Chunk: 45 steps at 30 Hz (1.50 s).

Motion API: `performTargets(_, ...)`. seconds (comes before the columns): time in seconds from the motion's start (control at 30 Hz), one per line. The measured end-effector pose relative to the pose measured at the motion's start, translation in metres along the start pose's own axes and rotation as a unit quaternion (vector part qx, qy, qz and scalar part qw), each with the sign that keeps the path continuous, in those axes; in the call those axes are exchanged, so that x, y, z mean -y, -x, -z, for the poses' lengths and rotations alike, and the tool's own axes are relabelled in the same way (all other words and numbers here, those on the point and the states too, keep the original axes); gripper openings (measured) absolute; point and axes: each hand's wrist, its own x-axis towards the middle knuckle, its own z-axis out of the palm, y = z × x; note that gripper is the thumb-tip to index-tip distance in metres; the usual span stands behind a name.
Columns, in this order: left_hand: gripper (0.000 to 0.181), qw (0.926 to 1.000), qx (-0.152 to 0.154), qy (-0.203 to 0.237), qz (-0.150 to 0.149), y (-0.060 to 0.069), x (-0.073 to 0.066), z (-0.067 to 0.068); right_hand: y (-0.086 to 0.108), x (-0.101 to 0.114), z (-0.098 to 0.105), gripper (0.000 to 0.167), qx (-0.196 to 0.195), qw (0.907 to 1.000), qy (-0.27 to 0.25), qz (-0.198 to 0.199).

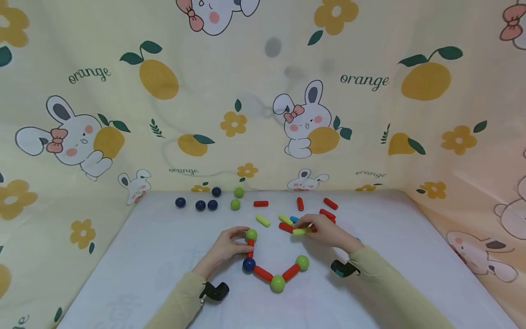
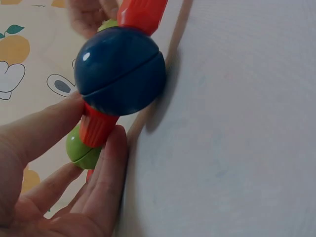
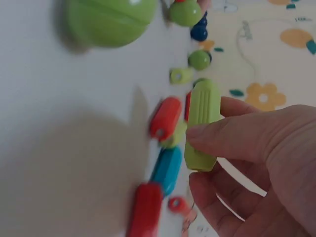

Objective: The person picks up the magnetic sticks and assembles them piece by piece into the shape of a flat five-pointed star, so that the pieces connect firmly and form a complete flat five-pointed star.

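A linked chain of red rods and balls lies on the white table. Its dark blue ball [image 1: 248, 265] joins an upper red rod [image 2: 96, 129], topped by a green ball [image 1: 251, 235], to a lower red rod [image 1: 263, 274]. That one runs to a green ball [image 1: 277, 283], and another red rod [image 1: 291, 273] leads to the end green ball [image 1: 302, 262]. My left hand [image 1: 225, 246] holds the upper red rod between thumb and fingers. My right hand [image 1: 326, 230] pinches a yellow-green rod [image 3: 203, 106] above several loose rods; its far fingers are partly hidden.
Several dark blue balls [image 1: 200, 205] sit at the back left, beside two green balls [image 1: 235, 204]. Loose red rods [image 1: 260, 204], a yellow-green rod [image 1: 263, 220] and a blue rod [image 3: 167, 170] lie toward the back. A patterned cloth [image 1: 246, 105] hangs behind the table.
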Motion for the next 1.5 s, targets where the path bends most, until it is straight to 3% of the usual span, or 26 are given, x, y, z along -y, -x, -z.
performTargets(0.37, 0.066, 0.9995, 0.008, 0.028, 0.012, -0.003, 0.002, 0.001, -0.046, 0.026, -0.020, 0.029, 0.016, 0.9980, -0.039, 0.047)
performTargets(0.6, 0.065, 0.9989, 0.017, 0.043, 0.007, -0.002, 0.000, 0.001, -0.066, 0.029, -0.035, 0.028, 0.032, 0.9950, -0.033, 0.089)
performTargets(0.97, 0.065, 0.9978, 0.032, 0.058, 0.000, -0.002, 0.000, 0.002, -0.086, 0.026, -0.041, 0.027, 0.039, 0.9973, -0.022, 0.059)
performTargets(1.2, 0.064, 0.9969, 0.049, 0.061, -0.005, -0.001, 0.001, 0.003, -0.088, 0.029, -0.048, 0.026, 0.046, 0.9976, -0.022, 0.046)
performTargets(1.5, 0.048, 0.9987, 0.029, 0.040, 0.015, -0.004, -0.001, -0.002, -0.085, 0.035, -0.056, 0.029, 0.032, 0.9980, -0.050, 0.019)
